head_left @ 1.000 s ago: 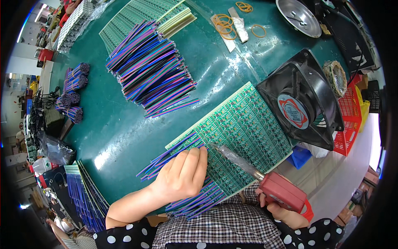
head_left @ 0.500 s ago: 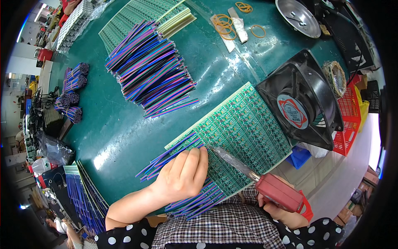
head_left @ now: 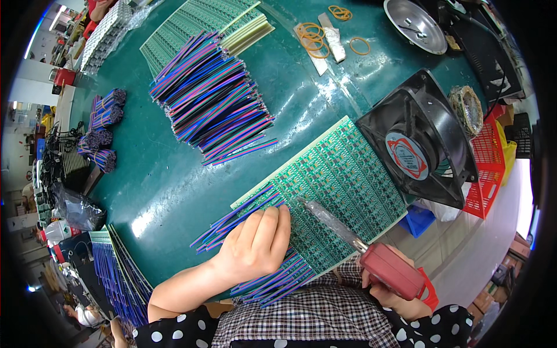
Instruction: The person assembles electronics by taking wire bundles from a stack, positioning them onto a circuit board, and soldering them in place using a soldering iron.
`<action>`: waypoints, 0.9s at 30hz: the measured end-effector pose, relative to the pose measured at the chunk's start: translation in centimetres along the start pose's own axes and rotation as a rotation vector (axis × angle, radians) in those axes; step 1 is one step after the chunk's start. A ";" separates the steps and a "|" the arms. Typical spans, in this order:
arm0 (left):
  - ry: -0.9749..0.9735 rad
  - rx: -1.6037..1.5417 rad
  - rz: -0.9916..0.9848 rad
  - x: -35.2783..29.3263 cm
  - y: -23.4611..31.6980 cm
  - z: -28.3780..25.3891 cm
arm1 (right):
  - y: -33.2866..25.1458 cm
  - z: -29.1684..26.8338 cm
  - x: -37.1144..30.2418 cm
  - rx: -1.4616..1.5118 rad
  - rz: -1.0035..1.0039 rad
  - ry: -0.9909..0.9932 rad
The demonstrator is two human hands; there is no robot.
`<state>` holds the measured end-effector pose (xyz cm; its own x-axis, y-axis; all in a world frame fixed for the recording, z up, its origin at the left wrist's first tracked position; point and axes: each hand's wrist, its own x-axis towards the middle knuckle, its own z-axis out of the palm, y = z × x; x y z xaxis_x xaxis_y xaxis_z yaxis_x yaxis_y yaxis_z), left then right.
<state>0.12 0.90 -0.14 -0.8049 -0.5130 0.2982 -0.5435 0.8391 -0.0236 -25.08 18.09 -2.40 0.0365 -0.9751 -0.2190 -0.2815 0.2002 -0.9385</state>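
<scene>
My left hand (head_left: 255, 240) rests over the green circuit board panel (head_left: 331, 180), fingers pinched around the end of a thin wire at the board's surface. Rows of blue, pink and black wires (head_left: 232, 223) lie along the panel's left part, some sticking out past its edge on both sides of that hand. In my right hand (head_left: 386, 290), near the panel's lower right edge, is a red soldering gun (head_left: 394, 269). Its wrapped barrel slants up and left, and the tip points at the board just right of my left fingertips, a small gap apart from them.
A black fan (head_left: 415, 145) stands against the panel's right side. Beyond lies a large pile of cut wires (head_left: 214, 104) beside stacked circuit boards (head_left: 200, 20). Rubber bands (head_left: 313, 37) and a metal dish (head_left: 415, 26) sit at the back. Bundled wires (head_left: 104, 110) are far left.
The soldering gun's tip has drawn slightly right and away from my left fingertips. My left hand has stayed in place.
</scene>
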 end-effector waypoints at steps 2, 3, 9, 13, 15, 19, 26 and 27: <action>-0.002 0.007 0.003 0.0 0.1 0.0 | -0.5 -0.4 0.7 -0.059 -0.198 0.011; -0.003 0.008 0.002 0.0 0.1 0.0 | -0.4 -0.2 0.3 -0.060 -0.198 0.012; 0.010 0.010 0.010 0.0 0.1 0.1 | -1.2 0.3 -0.5 0.002 0.179 0.039; 0.022 0.010 0.029 0.0 0.0 0.0 | -1.0 0.3 -0.4 0.151 0.226 0.047; 0.017 0.004 0.025 0.0 0.1 0.0 | -0.8 0.4 -0.3 0.133 0.185 0.032; 0.012 -0.043 0.008 0.0 0.0 0.0 | -0.7 0.3 0.5 0.148 0.032 0.031; 0.030 -0.027 0.011 0.0 0.0 0.0 | -0.3 0.3 1.5 -0.294 -0.372 0.035; 0.022 -0.016 0.017 0.0 0.0 0.0 | -0.1 0.3 1.4 -0.294 -0.372 0.036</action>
<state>0.10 0.89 -0.16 -0.8083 -0.4949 0.3189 -0.5261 0.8503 -0.0137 -24.72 16.75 -2.65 0.1547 -0.9791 0.1320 -0.5152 -0.1940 -0.8349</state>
